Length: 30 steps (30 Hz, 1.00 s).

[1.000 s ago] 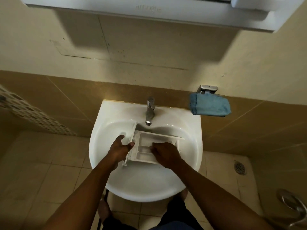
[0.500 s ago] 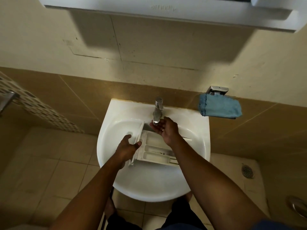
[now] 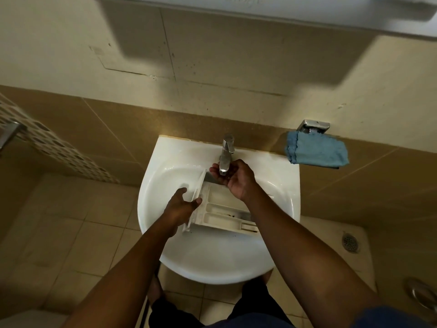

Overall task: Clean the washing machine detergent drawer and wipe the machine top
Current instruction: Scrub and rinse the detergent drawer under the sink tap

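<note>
**Detergent drawer, held at the sink for rinsing**

**Holders.** The left hand [image 3: 182, 207] has its fingers [image 3: 197, 201] clenched over the upright front panel of the detergent drawer [image 3: 220, 207], thumb on the outer face. The right hand [image 3: 234, 178] is cupped about the mouth of the tap [image 3: 227, 152]. From where I stand I cannot tell whether its fingers [image 3: 215, 171] grip the spout or only wait beneath it. No running water can be made out.

**Location.** The drawer lies inside the sink [image 3: 151, 185], running from the left fingers and passing under the right fingers, with its far end beneath the right forearm.

**Hazards, as judged.**
- Only one hand holds it, and only by the panel. Once the plastic is wet it could slip from the left fingers and knock against the porcelain.
- A hard flow striking the shallow compartments would likely spray over the rim onto the floor.
- The soiled compartment sits away from the right fingers, off the line of the spout. Unless the drawer is shifted, it may go unrinsed.

**Condition.** White plastic with several open compartments. It is tilted, panel end higher. Dark specks and a grimy film show in the long compartment nearest the person, and the rest looks pale.

**Also present.** A blue cloth [image 3: 316, 150] hangs on the wall, well apart from the right fingers.
</note>
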Available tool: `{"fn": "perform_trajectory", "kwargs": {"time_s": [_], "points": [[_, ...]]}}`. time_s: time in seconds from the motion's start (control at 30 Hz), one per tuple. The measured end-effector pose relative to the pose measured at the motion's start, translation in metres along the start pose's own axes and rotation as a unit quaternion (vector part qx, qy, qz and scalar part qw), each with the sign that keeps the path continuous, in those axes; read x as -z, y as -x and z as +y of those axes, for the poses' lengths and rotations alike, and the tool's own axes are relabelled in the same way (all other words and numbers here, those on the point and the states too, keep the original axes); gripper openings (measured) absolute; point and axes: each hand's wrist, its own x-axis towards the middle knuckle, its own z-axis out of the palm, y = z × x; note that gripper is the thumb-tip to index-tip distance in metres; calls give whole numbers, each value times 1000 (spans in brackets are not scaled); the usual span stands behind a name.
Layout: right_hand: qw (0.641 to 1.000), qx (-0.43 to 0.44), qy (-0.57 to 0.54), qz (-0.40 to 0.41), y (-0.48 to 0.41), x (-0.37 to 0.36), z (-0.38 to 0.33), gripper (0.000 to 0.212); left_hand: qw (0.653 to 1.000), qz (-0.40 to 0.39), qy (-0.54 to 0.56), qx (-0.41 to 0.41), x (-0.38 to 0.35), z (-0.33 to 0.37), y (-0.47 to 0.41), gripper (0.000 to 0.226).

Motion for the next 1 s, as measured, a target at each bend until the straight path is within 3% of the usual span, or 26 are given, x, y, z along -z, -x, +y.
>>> {"fn": "perform_trajectory", "kwargs": {"time_s": [0.23, 0.4, 0.47, 0.57, 0.6, 0.7, 0.83, 0.87, 1.0], "points": [[999, 14, 31, 24, 2, 2, 2, 42, 1000, -1, 1, 1, 0, -1, -1, 75], [961, 60, 250, 99, 4, 7, 32, 36, 1000, -3, 11, 0, 0, -1, 1, 75], [900, 154, 396, 99, 9, 15, 53, 32, 1000, -1, 13, -2, 0, -1, 2, 75], [742, 301, 592, 85, 21, 25, 77, 22, 1000, 5, 13, -8, -1, -1, 2, 76], [723, 315, 605, 110, 23, 26, 81, 21, 1000, 6, 12, -9, -1, -1, 2, 76], [715, 283, 619, 161, 21, 29, 83, 23, 1000, 2, 15, -10, -1, -2, 2, 77], [640, 226, 734, 27, 22, 40, 84, 27, 1000, 5, 23, -12, 0, -2, 2, 76], [607, 219, 764, -10, 25, 49, 78, 34, 1000, 6, 25, -13, 0, -2, 2, 76], [397, 280, 872, -58, 35, 93, 40, 49, 1000, 5, 27, -9, 1, -2, 1, 74]]}}
